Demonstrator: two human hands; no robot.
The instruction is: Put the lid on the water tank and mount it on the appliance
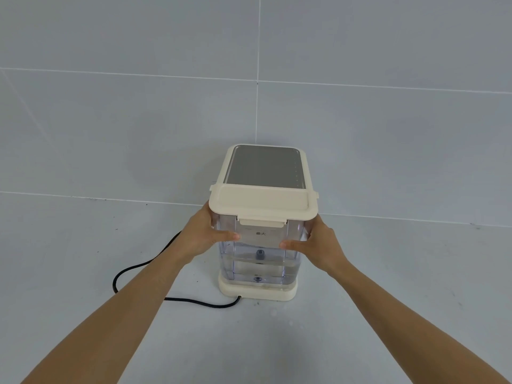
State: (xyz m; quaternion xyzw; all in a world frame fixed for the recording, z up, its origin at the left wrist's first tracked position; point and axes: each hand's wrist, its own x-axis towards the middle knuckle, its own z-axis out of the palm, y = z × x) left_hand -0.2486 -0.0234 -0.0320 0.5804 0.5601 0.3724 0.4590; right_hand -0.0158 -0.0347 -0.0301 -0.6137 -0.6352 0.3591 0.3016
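Both hands wrapped around the upper part of the clear water tank [259,254]: left hand [203,235] on the left wall with thumb laid across the front face, right hand [318,242] mirrored on the right wall, thumb likewise on the front; fingers curled behind, out of sight. Cream lid [261,202] already closed on top, front latch tab folded down over the rim. Tank standing upright at the near end of the cream appliance [266,169], bottom resting on or just into the base ledge [259,291]; whether fully seated cannot be told. Some water visible low inside, level and calm.

Step in hand, by the look of it: final seating of the tank on the base. Best done by keeping the tank plumb, pressing straight down with even force from both sides, so the valve at the bottom meets its socket squarely. No tilting, given the water inside. Worth checking for a flush fit against the appliance body and an even gap along the base ledge before letting go. Black power cord [138,268] trailing on the grey tiled floor [388,314] to the left, clear of the work
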